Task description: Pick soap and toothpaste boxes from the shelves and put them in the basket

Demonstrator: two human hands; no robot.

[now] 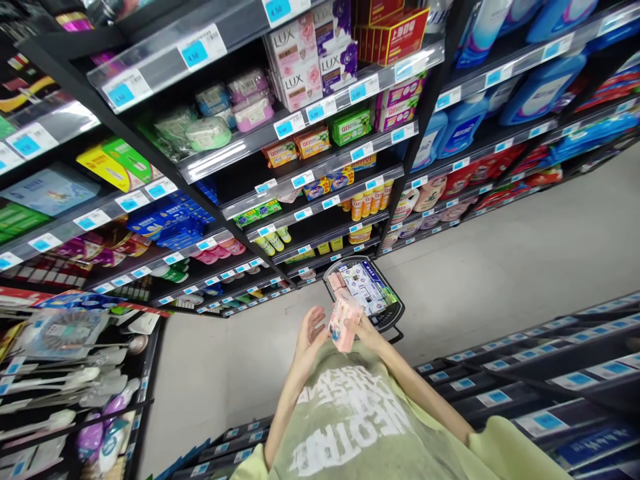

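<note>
My right hand (pixel 365 329) grips a pink printed pack (pixel 345 319) from its right side, in front of my body. Just left of the pack is my left hand (pixel 311 328), its fingers apart and slightly curled. Whether its thumb touches the pack I cannot tell. Beyond the hands, a black shopping basket (pixel 398 313) stands on the floor. Inside it lie several white-and-blue boxes (pixel 364 285) and some pink packs (pixel 337 283).
Shelves ahead carry LUX soap boxes (pixel 295 60), wrapped soap bars (pixel 313 141), orange bottles (pixel 370 202) and blue detergent bottles (pixel 463 127). Kitchen utensils hang on a rack (pixel 145 373) at left. Another shelf unit (pixel 505 380) is close at right. Grey floor (pixel 240 360) runs between.
</note>
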